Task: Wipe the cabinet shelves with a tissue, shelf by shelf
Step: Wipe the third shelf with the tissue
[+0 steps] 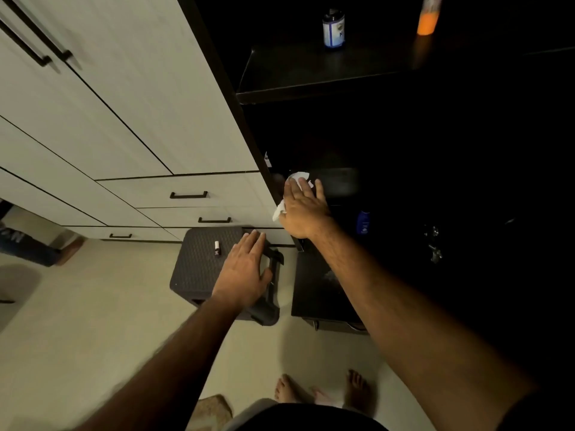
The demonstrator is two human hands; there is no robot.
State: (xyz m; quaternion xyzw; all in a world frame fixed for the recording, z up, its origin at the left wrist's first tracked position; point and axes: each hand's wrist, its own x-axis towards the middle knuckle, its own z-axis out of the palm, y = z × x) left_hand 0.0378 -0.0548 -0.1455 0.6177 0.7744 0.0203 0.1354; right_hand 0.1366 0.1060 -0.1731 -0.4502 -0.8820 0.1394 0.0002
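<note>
Right hand: fingers straight and together, palm down, pressing a white tissue flat against a dark shelf inside the open cabinet; it holds the tissue by pressure, not by a curled grip.
Tissue: crumpled, white, showing past the fingertips and again at the thumb side of the right hand, near the left edge of the shelf opening.
Shelf under the hand: dark and dim, its surface barely readable.
Left hand: spread and relaxed, fingers straight, holding nothing, above the near right part of a dark woven-textured stool; whether it touches the stool cannot be told.
Stool: stands on the pale floor just in front of the white drawers; a small white tube lies on its top.
Upper shelf: carries a blue-labelled jar and, to its right, an orange bottle.
Lower right of the cabinet: a small blue bottle in the dark.
Floor: the person's bare feet at the bottom edge.
</note>
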